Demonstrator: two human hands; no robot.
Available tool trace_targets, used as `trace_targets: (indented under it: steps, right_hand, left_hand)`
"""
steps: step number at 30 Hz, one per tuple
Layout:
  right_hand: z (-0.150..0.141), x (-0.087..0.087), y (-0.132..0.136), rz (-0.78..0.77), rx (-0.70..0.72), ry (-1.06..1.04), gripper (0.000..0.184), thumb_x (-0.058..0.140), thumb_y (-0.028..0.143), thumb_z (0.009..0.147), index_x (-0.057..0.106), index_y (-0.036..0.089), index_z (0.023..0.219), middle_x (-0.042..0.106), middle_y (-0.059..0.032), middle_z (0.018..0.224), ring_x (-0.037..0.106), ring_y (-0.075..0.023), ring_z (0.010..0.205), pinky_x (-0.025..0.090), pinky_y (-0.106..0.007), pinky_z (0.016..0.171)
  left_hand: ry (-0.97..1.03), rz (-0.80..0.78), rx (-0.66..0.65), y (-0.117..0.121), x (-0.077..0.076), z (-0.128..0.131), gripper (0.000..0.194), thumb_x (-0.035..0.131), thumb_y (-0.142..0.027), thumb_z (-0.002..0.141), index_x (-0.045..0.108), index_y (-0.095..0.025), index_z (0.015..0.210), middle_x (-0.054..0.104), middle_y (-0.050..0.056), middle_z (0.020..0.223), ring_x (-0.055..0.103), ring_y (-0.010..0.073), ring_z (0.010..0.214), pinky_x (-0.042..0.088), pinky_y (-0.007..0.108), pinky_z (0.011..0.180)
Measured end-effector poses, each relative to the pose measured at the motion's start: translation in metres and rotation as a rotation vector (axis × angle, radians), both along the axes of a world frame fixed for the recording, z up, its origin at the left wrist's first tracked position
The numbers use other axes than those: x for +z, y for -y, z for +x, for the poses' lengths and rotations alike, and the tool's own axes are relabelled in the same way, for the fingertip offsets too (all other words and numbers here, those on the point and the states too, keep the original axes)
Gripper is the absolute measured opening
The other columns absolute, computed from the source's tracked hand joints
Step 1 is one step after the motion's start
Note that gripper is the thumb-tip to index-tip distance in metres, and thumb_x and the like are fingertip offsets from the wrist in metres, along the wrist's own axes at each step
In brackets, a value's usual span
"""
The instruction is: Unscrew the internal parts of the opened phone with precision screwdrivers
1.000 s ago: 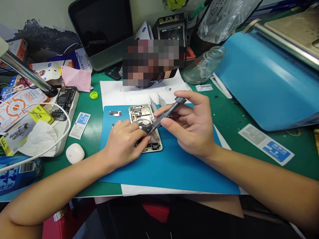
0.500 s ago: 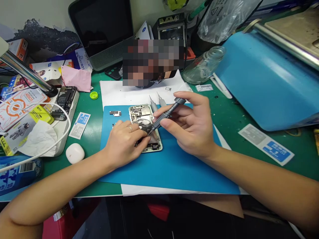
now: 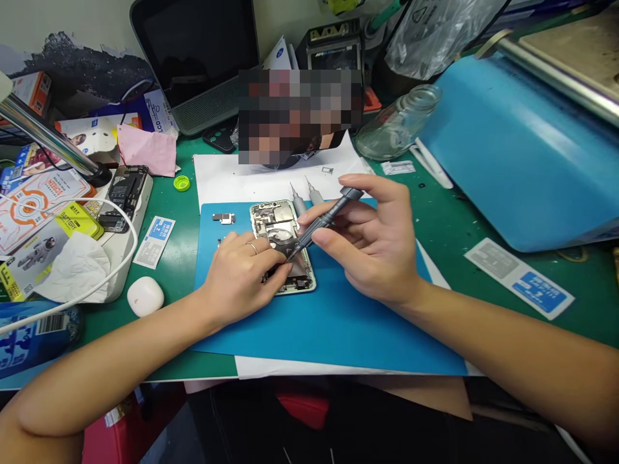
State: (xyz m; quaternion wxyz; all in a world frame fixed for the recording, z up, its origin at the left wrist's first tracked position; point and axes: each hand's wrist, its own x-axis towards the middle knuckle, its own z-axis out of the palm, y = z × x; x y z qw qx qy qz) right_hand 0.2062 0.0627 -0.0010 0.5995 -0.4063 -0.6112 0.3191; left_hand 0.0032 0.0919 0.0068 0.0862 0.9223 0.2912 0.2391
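An opened phone [image 3: 303,281] with a pale frame and bare inner parts lies on a blue mat [image 3: 300,338]. My left hand [image 3: 244,267] rests over its left side, finger and thumb pinched close to a dark part inside. What they grip is hidden. My right hand [image 3: 380,245] holds a dark grey screwdriver [image 3: 322,225] at a slant, index finger on its end cap. The driver's tip points down between my left fingertips, over the phone. Two grey screwdrivers [image 3: 298,205] lie just beyond the phone. A small metal phone part [image 3: 224,218] sits at its left.
A glass jar [image 3: 399,122] and white tweezers [image 3: 430,164] are at the back right. On the left are a white earbud case [image 3: 146,296], a green cap [image 3: 182,183] and another opened phone [image 3: 126,196]. A printed card [image 3: 520,278] lies right of my right arm.
The view has shifted very slightly. Both hands, the screwdriver and the phone keep practically the same positions relative to each other.
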Motion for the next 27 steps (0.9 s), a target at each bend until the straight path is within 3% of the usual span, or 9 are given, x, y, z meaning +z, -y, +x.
trace_targets:
  steps: [12, 27]
  right_hand:
    - [0.0028, -0.0027, -0.0024, 0.051, 0.022, 0.044, 0.048, 0.071, 0.022, 0.092, 0.047, 0.031, 0.132, 0.075, -0.0004, 0.100, 0.075, -0.0156, 0.086, 0.065, -0.029, 0.073]
    - [0.0044, -0.0043, -0.0019, 0.076, 0.041, 0.112, 0.055, 0.067, 0.015, 0.093, 0.044, 0.031, 0.140, 0.075, -0.0027, 0.104, 0.075, -0.0168, 0.090, 0.067, -0.031, 0.078]
  left_hand:
    - [0.026, 0.017, -0.007, 0.0001, 0.0001, 0.0003, 0.022, 0.062, -0.030, 0.098, 0.071, -0.019, 0.081, 0.066, 0.000, 0.072, 0.054, 0.0164, 0.069, 0.029, 0.034, 0.065]
    - [0.021, -0.010, 0.021, 0.0007, 0.0007, 0.0013, 0.023, 0.061, -0.033, 0.098, 0.071, -0.019, 0.081, 0.068, 0.001, 0.073, 0.056, 0.0167, 0.069, 0.030, 0.033, 0.067]
